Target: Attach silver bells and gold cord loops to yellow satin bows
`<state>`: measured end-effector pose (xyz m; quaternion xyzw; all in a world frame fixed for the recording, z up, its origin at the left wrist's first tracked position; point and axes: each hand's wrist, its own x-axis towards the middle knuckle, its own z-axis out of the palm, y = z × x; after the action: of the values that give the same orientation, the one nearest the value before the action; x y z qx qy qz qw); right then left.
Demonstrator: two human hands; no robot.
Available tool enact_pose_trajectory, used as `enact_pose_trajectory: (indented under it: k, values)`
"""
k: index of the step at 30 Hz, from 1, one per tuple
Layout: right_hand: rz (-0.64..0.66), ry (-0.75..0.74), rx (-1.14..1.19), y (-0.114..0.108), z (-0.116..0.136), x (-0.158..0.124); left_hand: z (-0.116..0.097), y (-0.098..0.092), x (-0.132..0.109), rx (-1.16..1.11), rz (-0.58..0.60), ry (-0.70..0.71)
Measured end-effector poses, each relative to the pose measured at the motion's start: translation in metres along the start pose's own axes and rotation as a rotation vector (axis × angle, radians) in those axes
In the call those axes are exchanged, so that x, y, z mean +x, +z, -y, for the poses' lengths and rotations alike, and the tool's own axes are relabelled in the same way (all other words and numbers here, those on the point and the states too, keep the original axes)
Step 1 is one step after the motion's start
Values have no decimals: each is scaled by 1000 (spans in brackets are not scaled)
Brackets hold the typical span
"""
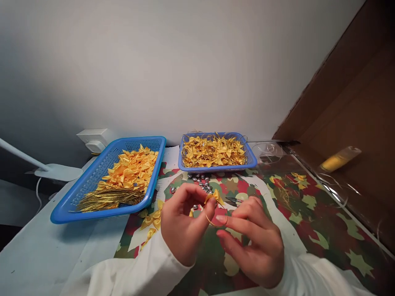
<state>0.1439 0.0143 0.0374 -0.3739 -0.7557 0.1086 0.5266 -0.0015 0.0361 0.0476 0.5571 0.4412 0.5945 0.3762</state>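
Between the thumb and index finger of my left hand (pixel 183 226) is a small yellow ribbon bow (pixel 219 197). A thin gold cord (pixel 211 223) curves down from it in a loop. My right hand (pixel 257 244) is at the loop's right side, its index fingertip at the cord and its thumb apart below. Small silver bells or beads (pixel 202 181) lie on the table behind my hands. Partly hidden behind my right hand is a pair of small scissors or snips (pixel 233 200). Loose yellow bows (pixel 154 218) lie left of my left hand.
A blue basket (pixel 106 214) at left holds yellow bows and a bundle of gold cords. Another blue basket (pixel 217 168) at the back holds bows with cord loops. Cord scraps (pixel 285 193) lie right. A cardboard panel (pixel 348 98) and a white lamp base (pixel 60 172) flank the table.
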Motion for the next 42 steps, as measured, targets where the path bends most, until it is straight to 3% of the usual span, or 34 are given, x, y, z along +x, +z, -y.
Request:
enact_pose_trajectory:
  k: [3,7,17,27,35,42]
  values:
    - [-42,-34,-147,-1,2,4,2,1,-5,27,26,71]
    - [-59,11,-242,-1,-1,10,4,3,-9,15,56,41]
    - [34,-102,-426,-4,-14,15,8,8,-1,-200,70,-286]
    - [-70,97,-84,4,-19,11,6,9,-1,-102,65,-228]
    - [-36,308,196,0,-19,16,10,9,11,-335,112,-430]
    - [-10,315,286,2,-20,20,8,8,15,-374,114,-646]
